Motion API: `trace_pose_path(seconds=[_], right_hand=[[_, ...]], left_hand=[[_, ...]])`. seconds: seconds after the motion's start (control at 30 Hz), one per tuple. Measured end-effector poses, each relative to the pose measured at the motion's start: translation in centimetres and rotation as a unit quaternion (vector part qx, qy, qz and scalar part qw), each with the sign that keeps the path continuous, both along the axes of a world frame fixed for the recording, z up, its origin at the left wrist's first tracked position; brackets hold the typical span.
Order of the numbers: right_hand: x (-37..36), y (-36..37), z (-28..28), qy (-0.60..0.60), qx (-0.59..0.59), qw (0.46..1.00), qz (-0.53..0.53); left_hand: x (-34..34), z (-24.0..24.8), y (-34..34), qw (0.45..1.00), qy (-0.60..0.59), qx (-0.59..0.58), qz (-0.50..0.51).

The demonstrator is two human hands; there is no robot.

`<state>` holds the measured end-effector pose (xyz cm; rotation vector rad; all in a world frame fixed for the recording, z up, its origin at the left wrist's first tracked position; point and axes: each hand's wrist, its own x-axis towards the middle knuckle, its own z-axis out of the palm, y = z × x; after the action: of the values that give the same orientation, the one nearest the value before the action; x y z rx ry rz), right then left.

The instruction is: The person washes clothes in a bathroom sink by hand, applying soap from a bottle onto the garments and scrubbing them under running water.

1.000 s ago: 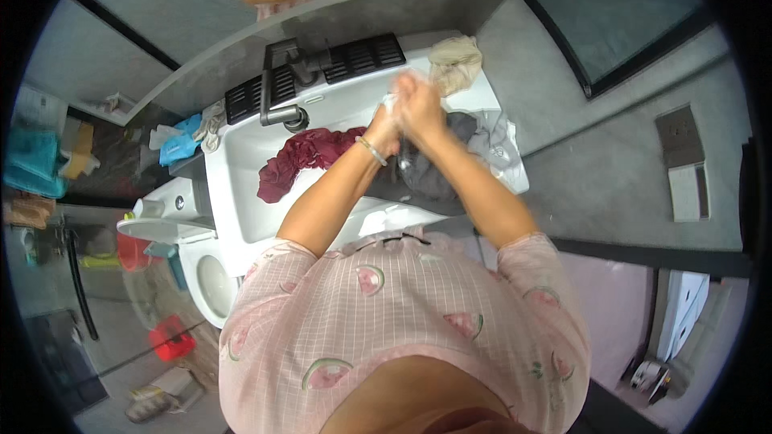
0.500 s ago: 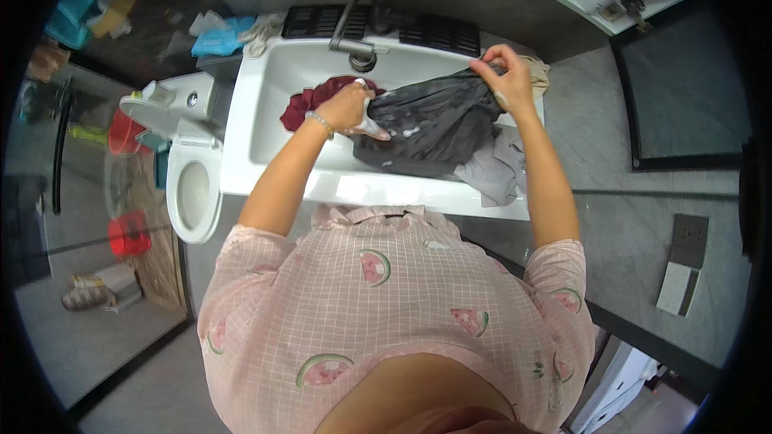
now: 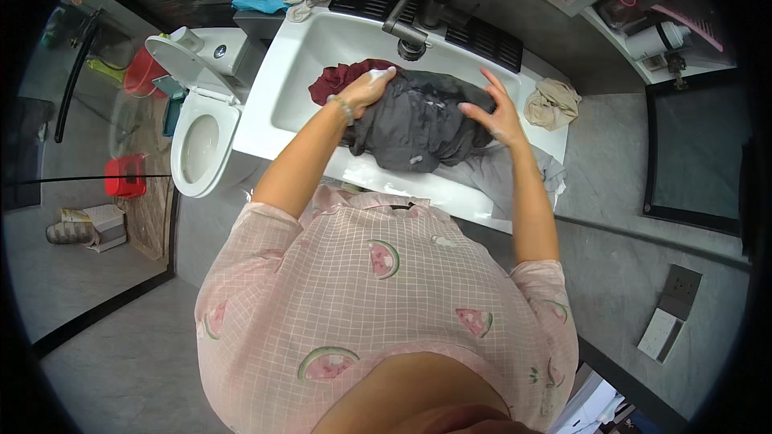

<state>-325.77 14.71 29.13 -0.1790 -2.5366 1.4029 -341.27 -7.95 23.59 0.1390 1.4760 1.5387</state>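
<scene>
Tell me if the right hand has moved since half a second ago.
Yes: the right hand has moved left, closer to the fixed faucet and off the beige cloth it partly hid.

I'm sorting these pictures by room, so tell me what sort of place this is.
A bathroom, probably in a home: a white, oval-bowled toilet stands beside a white rectangular washbasin with a dark grey, angular tap.
</scene>
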Motion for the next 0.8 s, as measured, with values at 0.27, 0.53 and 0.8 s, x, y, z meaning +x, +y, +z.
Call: trace_pose_path(seconds=[0.27, 0.53, 0.8], right_hand=[[-5.4, -5.6, -2.6, 0.128, 0.022, 0.955, -0.268], [-5.0, -3.1, -5.2, 0.098, -0.011, 0.947, -0.307], [-5.7, 1.6, -10.5, -0.099, 0.313, 0.912, -0.246]], left_hand=[[8.9, 1.0, 7.5, 0.997, 0.015, 0.022, 0.078], [8.4, 0.2, 6.4, 0.958, 0.276, 0.059, -0.044], [-0.1, -4.1, 1.8, 0.63, 0.632, -0.447, -0.063]])
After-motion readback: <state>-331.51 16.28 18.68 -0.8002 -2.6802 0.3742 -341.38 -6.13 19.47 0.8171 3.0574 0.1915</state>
